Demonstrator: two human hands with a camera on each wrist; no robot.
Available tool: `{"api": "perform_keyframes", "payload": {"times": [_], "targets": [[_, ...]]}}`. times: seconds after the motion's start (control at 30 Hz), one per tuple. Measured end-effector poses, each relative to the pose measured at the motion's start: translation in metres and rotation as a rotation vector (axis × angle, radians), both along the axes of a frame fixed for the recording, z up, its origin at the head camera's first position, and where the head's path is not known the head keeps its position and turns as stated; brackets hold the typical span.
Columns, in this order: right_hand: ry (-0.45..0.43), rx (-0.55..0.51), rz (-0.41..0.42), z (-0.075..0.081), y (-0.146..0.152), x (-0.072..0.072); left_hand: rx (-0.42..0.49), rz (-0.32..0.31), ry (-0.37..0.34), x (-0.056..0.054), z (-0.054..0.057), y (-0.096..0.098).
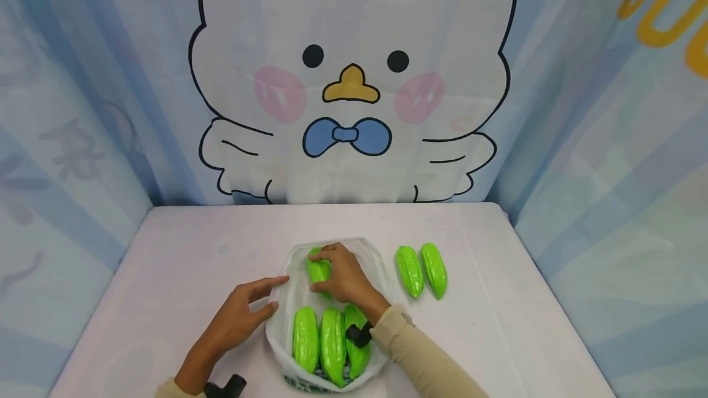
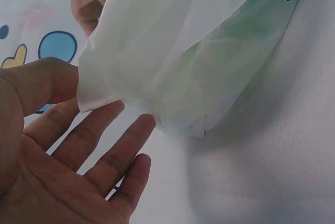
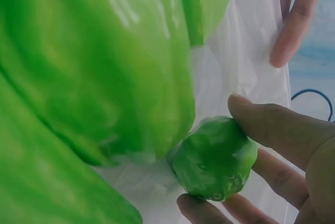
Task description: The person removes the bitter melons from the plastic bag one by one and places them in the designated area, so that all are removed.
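Observation:
A white plastic bag (image 1: 381,269) lies spread on the table with its mouth facing up. Within it my right hand (image 1: 345,278) grips a shiny green gourd-like vegetable (image 1: 319,270), thumb on one side and fingers on the other, as the right wrist view also shows. Three more green gourds (image 1: 332,344) lie side by side in the near part of the bag, the rightmost partly behind my wrist. At the bag's left rim, my left hand (image 1: 240,312) touches the thin plastic with extended, spread fingers (image 2: 112,161); part of it is hidden behind the plastic.
Two green gourds (image 1: 423,271) lie close together on the white table (image 1: 509,336), right of the bag. Printed curtains (image 1: 354,171) stand behind the table and along both sides. A black wrist mount (image 1: 359,335) overlaps the bag's near right part.

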State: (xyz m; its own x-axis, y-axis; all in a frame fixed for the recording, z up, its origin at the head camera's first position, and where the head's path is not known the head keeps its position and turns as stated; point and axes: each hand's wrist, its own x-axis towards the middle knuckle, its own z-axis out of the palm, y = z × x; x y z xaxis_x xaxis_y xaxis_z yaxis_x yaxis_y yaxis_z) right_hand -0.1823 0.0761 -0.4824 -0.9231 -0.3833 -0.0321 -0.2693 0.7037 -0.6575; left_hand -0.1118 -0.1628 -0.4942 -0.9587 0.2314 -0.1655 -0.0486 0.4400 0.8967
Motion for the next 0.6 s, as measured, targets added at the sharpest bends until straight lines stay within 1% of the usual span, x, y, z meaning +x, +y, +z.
{"api": "perform_keyframes", "payload": {"times": [0.17,0.33,0.47,0.6], "targets": [[0.015,0.015,-0.005,0.0,0.001,0.001,-0.008,0.0,0.007,0.0,0.0,0.0],[0.023,-0.004,0.006,0.001,0.006,0.006,-0.007,-0.001,0.01,0.0,0.001,0.0],[0.013,-0.043,0.012,0.006,0.01,0.012,-0.015,0.003,0.006,0.0,0.001,-0.001],[-0.02,-0.1,0.007,0.014,0.015,0.019,-0.019,0.003,0.006,0.001,0.0,-0.001]]}}
